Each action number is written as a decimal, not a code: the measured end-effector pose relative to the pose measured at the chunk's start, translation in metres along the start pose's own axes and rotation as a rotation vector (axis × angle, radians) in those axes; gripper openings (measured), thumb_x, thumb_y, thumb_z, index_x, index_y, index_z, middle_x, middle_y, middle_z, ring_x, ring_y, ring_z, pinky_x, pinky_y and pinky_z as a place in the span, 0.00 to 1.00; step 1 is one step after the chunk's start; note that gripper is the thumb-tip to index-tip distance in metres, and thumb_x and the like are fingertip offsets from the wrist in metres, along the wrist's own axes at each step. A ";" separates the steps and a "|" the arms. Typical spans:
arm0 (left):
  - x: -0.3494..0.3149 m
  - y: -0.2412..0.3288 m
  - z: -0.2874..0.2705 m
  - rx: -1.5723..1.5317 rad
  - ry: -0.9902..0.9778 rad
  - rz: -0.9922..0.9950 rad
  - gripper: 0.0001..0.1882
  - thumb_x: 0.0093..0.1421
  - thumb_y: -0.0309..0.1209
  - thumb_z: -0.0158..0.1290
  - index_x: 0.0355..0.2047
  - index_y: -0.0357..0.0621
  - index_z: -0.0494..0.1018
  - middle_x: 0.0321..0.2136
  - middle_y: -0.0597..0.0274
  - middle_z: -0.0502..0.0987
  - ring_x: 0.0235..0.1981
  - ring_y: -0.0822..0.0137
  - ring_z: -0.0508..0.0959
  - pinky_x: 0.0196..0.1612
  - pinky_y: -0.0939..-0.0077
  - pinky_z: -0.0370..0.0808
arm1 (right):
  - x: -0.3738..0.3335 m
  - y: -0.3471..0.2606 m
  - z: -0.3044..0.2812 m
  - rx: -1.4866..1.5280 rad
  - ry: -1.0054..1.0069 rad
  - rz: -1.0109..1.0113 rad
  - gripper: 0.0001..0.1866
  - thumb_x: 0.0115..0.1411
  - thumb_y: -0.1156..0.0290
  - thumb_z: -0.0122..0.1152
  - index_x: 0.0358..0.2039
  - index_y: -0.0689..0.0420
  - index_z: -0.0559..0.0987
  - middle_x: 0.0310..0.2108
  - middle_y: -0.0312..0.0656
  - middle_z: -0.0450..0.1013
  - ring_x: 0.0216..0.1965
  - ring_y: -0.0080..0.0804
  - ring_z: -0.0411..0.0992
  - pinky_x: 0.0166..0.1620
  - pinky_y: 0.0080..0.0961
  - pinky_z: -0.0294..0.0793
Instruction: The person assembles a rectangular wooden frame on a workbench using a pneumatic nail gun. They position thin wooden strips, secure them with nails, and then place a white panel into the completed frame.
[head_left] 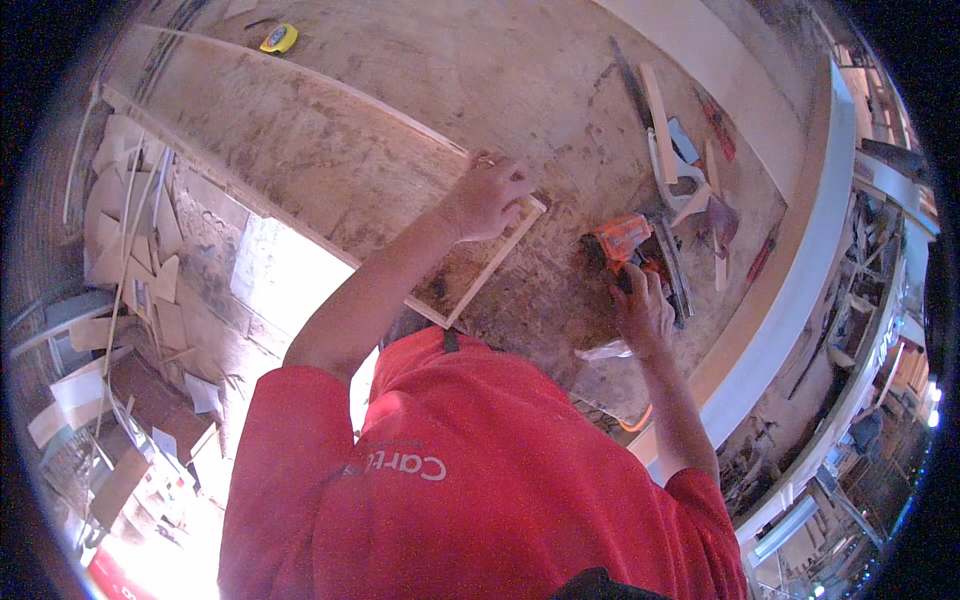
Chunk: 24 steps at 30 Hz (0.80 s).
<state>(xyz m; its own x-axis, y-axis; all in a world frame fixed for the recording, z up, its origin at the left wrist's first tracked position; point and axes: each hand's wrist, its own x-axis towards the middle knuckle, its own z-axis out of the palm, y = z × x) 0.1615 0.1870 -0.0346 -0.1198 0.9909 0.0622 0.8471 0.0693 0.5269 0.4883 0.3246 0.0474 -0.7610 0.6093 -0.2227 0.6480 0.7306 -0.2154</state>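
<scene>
A long, narrow rectangular frame of thin, pale wooden strips (pixel 497 262) lies flat on a worn, brown-stained wooden desk (pixel 430 50), running from the upper left of the view to just beside the person's torso; whether the brown surface within it is a panel or the desk itself cannot be told. The left hand (pixel 487 200) lies at the frame's near right corner, its fingers bent over the strip; whether they pinch the wood or only rest on it cannot be told. The right hand (pixel 645 308), well apart from the left, is closed around the handle of an orange-and-black power tool with a long, dark metal bar (pixel 624 237), which stands on the desk to the right of the frame. A crumpled white scrap (pixel 605 350) lies near the right wrist. Beyond the tool are a slender, pale wooden strip (pixel 658 120), a white, curved handle-like piece (pixel 690 178), a small, flat blue rectangle (pixel 683 140) and a slim red tool (pixel 718 128). A yellow tape measure (pixel 279 39) lies beyond the frame's far long side. A long, pale board (pixel 775 350), bent by the lens, borders the desk at right; at left, below desk level, irregular wooden offcuts (pixel 170 325) lie heaped.
</scene>
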 end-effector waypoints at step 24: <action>0.009 0.005 -0.001 0.234 -0.099 -0.170 0.26 0.53 0.59 0.63 0.49 0.66 0.81 0.52 0.63 0.73 0.63 0.59 0.67 0.68 0.34 0.41 | 0.172 -0.065 0.035 0.188 -0.364 -0.516 0.15 0.62 0.62 0.64 0.48 0.52 0.84 0.39 0.49 0.81 0.43 0.55 0.80 0.45 0.49 0.78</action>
<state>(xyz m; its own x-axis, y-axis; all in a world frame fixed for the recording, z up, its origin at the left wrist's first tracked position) 0.1638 0.1959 -0.0309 -0.2290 0.9683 -0.0997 0.9169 0.2490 0.3119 0.3166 0.3713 -0.0107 -0.9375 0.0281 -0.3469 0.2225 0.8147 -0.5355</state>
